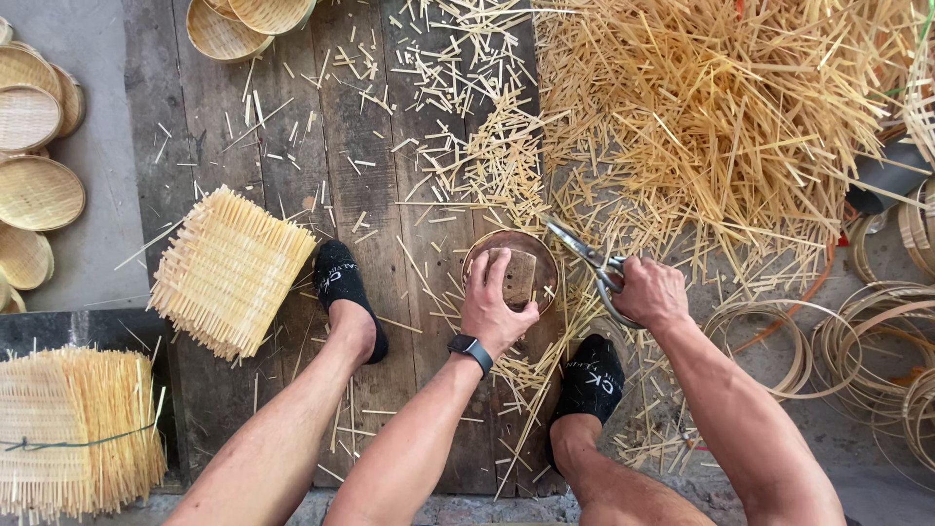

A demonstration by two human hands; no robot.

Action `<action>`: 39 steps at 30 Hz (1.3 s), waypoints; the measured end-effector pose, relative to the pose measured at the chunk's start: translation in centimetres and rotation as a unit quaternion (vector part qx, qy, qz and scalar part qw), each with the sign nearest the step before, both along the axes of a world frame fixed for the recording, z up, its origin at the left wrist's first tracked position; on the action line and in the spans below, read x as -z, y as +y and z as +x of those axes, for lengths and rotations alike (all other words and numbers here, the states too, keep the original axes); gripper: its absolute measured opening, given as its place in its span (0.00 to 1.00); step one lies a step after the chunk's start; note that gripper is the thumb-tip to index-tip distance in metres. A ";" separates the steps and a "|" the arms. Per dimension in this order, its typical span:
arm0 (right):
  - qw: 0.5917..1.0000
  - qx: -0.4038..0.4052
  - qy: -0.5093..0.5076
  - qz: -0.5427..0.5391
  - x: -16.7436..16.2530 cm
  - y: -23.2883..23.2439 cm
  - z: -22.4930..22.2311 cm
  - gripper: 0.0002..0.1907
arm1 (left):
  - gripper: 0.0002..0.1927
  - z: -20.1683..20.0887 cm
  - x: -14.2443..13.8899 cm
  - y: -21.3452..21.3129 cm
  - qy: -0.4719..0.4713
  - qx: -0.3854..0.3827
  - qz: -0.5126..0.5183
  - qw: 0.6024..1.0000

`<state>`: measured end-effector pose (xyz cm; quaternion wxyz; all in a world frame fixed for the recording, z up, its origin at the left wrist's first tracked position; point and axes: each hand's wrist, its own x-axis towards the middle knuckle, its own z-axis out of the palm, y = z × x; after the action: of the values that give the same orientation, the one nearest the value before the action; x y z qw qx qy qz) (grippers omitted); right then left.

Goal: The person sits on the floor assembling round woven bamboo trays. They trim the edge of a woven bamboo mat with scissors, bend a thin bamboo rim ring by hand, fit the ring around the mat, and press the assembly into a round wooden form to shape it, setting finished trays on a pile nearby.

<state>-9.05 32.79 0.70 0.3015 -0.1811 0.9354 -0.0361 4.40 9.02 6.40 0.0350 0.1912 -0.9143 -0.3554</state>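
While the left hand grips a round woven tray, scissors clasped in the right hand point leftward at its rim.

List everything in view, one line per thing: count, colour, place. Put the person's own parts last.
round bowl form: one, brown, centre, under the left hand
scissors: one pair, grey metal, right of the bowl form
woven mat stacks: two, pale straw, left
bamboo offcuts: large heap, straw yellow, upper right
round woven trays: several, tan, left edge and top
bamboo hoops: many, tan, right
plank floor: grey-brown wood
socks: two, black, on the feet
left hand: on the bowl form
right hand: gripping the scissors
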 end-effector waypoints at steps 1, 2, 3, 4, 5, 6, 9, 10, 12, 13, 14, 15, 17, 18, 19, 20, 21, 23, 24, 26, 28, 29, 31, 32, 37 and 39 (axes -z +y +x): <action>1.000 0.013 0.006 -0.011 -0.6 0.1 -0.1 0.25 | 0.48 0.0 -0.1 -0.2 -0.005 0.000 0.005 1.000; 0.997 -0.015 0.058 -0.038 -1.2 0.2 0.0 0.27 | 0.47 0.0 -0.2 -0.3 -0.010 0.001 0.011 1.000; 0.991 -0.044 0.110 -0.065 -1.8 0.1 0.0 0.29 | 0.47 0.0 -0.4 -0.5 -0.010 0.031 0.012 0.999; 0.980 -0.074 0.161 -0.092 -2.2 0.0 0.1 0.32 | 0.47 0.0 -0.6 -0.7 -0.010 0.061 0.014 0.998; 0.978 -0.098 0.169 -0.079 -2.5 -0.2 0.2 0.33 | 0.47 0.0 -0.8 -0.9 -0.011 0.091 0.015 0.996; 0.974 -0.124 0.177 -0.066 -2.7 -0.4 0.2 0.33 | 0.46 0.0 -1.0 -1.1 -0.020 0.110 0.016 0.994; 0.988 -0.126 0.089 0.006 -2.6 -0.9 -0.1 0.25 | 0.45 0.1 -1.6 -1.7 -0.055 0.154 0.015 0.986; 0.992 -0.114 0.042 0.036 -2.4 -0.9 -0.3 0.20 | 0.45 0.0 -1.7 -1.9 -0.068 0.159 0.016 0.985; 0.997 -0.062 -0.010 0.035 -2.0 -0.4 -0.6 0.21 | 0.45 0.2 -1.5 -2.3 -0.078 0.169 0.020 0.982; 0.998 -0.035 -0.036 0.035 -1.8 0.1 -0.8 0.21 | 0.44 0.2 -1.2 -2.5 -0.074 0.175 0.024 0.981; 0.999 0.013 -0.029 0.031 -1.6 0.5 -0.8 0.23 | 0.44 0.3 -0.8 -2.8 -0.070 0.180 0.028 0.981; 0.998 0.061 -0.024 0.027 -1.4 1.1 -0.6 0.25 | 0.44 0.4 -0.2 -3.1 -0.069 0.156 0.070 0.983; 0.992 0.115 0.017 0.045 -1.0 1.9 -0.5 0.31 | 0.46 0.1 1.3 -3.9 -0.063 0.103 0.155 0.981; 0.989 0.124 0.049 0.065 -0.7 2.3 -0.3 0.36 | 0.40 -0.5 2.2 -4.6 -0.070 0.040 0.120 0.989; 0.984 0.133 0.081 0.086 -0.6 2.5 -0.2 0.41 | 0.35 -1.5 3.2 -5.4 -0.077 -0.023 0.085 0.993; 0.985 0.123 0.076 0.091 -0.5 2.7 0.1 0.41 | 0.30 -1.8 4.1 -5.7 -0.086 -0.086 0.051 0.991; 0.986 0.112 0.074 0.095 -0.2 2.4 0.3 0.40 | 0.28 -2.4 4.8 -5.8 -0.124 -0.098 0.060 0.986; 0.992 0.088 0.092 -0.002 -0.2 2.0 0.6 0.36 | 0.25 -3.7 5.9 -5.9 -0.194 -0.125 0.073 0.970; 0.986 0.072 0.110 -0.102 0.1 0.9 1.2 0.32 | 0.22 -4.2 6.2 -5.6 -0.207 -0.132 0.085 0.966; 0.928 0.223 -0.165 -0.247 0.8 -1.6 1.5 0.30 | 0.16 -5.0 6.5 -4.2 -0.233 -0.145 0.107 0.956; 0.867 0.245 -0.213 -0.378 1.5 -3.6 1.6 0.26 | 0.11 -5.4 6.4 -2.7 -0.123 -0.133 0.252 0.951; 0.890 0.227 -0.191 -0.347 1.8 -4.2 1.5 0.23 | 0.12 -5.4 6.3 -1.9 -0.130 -0.156 0.249 0.947; 0.928 0.194 -0.147 -0.283 2.3 -4.7 1.3 0.17 | 0.14 -5.4 6.1 -1.0 -0.146 -0.204 0.244 0.937; 0.922 0.213 -0.155 -0.285 2.5 -4.9 1.2 0.16 | 0.14 -5.4 6.0 -0.8 -0.144 -0.198 0.209 0.947; 0.921 0.259 -0.148 -0.250 2.0 -5.4 1.0 0.16 | 0.14 -5.6 6.3 -0.7 -0.177 -0.204 0.149 0.951; 0.927 0.259 -0.126 -0.242 1.3 -5.7 1.3 0.18 | 0.18 -5.5 6.7 -0.8 -0.171 -0.207 0.149 0.952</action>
<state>-7.73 27.10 -0.65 0.3440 0.0058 0.8670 -0.3605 -1.11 8.24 -0.31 -0.0780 0.4371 -0.7837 -0.4343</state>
